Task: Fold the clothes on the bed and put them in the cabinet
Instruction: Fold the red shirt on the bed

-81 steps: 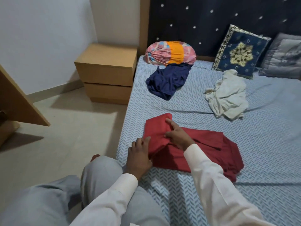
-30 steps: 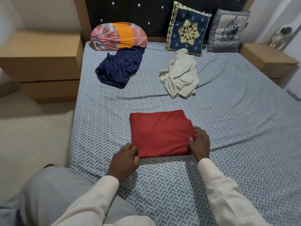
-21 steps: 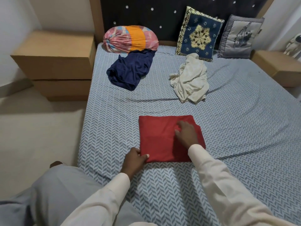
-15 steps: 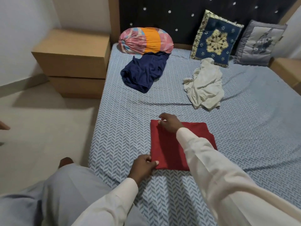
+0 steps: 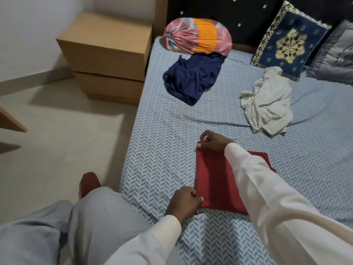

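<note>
The red cloth point(image 5: 215, 180) lies folded in a flat block on the bed point(image 5: 162, 150). It sits near the side of the bed that is close to the person.

The left hand point(image 5: 184, 202) is at the near left corner of the red cloth. Its fingers are curled and they pinch that corner, with the thumb on top. The right hand point(image 5: 214, 141) is at the far left corner of the red cloth. Its fingers are bent in and pinch the edge there. The right arm, in a white sleeve point(image 5: 267, 188), reaches across the top of the cloth and hides some of it.

Farther up the bed lie two more clothes that are not folded. A blue cloth point(image 5: 193, 77) lies in a heap, and its top end touches a round pillow point(image 5: 198, 36) with pink and orange stripes. A white cloth point(image 5: 267, 104) lies crumpled to the right, well apart from the blue one. Its top end lies just in front of a blue cushion point(image 5: 290, 41) with a gold flower shape. A grey cushion point(image 5: 336, 56) leans next to that.

A brown nightstand point(image 5: 107, 54) stands on the floor point(image 5: 57, 140) just beside the bed. The person's leg, in grey trousers point(image 5: 99, 217), is by the side of the bed. A dark red shoe point(image 5: 89, 181) peeks out past the knee.
</note>
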